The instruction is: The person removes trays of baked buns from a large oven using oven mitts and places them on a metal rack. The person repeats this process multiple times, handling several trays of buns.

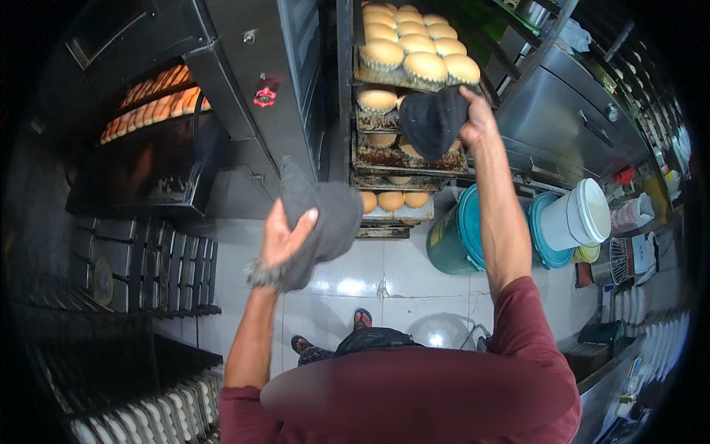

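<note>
My left hand (pixel 285 233) holds a dark grey cloth pad (pixel 335 222), slightly blurred, over the tiled floor. In my right hand (pixel 478 119) is a black cloth pad (pixel 432 122), which hangs in front of a tray rack (pixel 345 111). The rack's top visible tray (pixel 399 80) carries rows of pale golden cakes (pixel 425 66) in fluted cups. Lower trays (pixel 407 162) with browned edges hold more cakes, partly hidden by the black pad. To the left, an oven opening glows over rows of browned bread rolls (pixel 161 111).
A red valve handle (pixel 265 97) sticks out of the oven's side. Lidded teal buckets (pixel 457 238) and a white bucket (pixel 577 216) stand right of the rack. Metal racks (pixel 161 266) stand at left, with trays of pale dough (pixel 161 413) below. A steel cabinet (pixel 571 105) is at upper right.
</note>
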Action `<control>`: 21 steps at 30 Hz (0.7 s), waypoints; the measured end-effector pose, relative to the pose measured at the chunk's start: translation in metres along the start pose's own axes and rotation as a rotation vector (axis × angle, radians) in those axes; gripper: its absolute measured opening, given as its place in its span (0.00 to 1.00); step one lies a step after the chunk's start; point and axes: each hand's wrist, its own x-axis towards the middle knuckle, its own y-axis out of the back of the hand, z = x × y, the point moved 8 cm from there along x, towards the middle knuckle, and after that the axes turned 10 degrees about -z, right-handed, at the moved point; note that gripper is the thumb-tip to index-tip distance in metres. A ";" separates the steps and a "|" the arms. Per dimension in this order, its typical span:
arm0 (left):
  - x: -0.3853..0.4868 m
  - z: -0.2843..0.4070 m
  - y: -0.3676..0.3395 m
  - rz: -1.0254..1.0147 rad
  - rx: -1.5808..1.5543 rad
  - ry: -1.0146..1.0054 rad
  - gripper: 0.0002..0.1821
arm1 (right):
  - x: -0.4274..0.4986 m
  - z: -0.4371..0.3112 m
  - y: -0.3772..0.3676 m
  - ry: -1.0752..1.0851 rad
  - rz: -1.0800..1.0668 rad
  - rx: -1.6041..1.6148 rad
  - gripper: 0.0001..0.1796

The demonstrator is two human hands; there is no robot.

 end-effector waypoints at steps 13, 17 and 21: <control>-0.169 0.238 0.030 -0.319 0.928 -0.446 0.23 | -0.144 0.080 -0.038 -0.122 -0.152 -0.093 0.19; -0.188 0.235 0.059 -0.205 0.514 -0.547 0.19 | -0.172 0.136 -0.062 -0.169 -0.123 -0.211 0.20; -0.237 0.261 0.093 -0.124 0.593 -0.691 0.19 | -0.199 0.186 -0.104 -0.257 -0.154 -0.226 0.21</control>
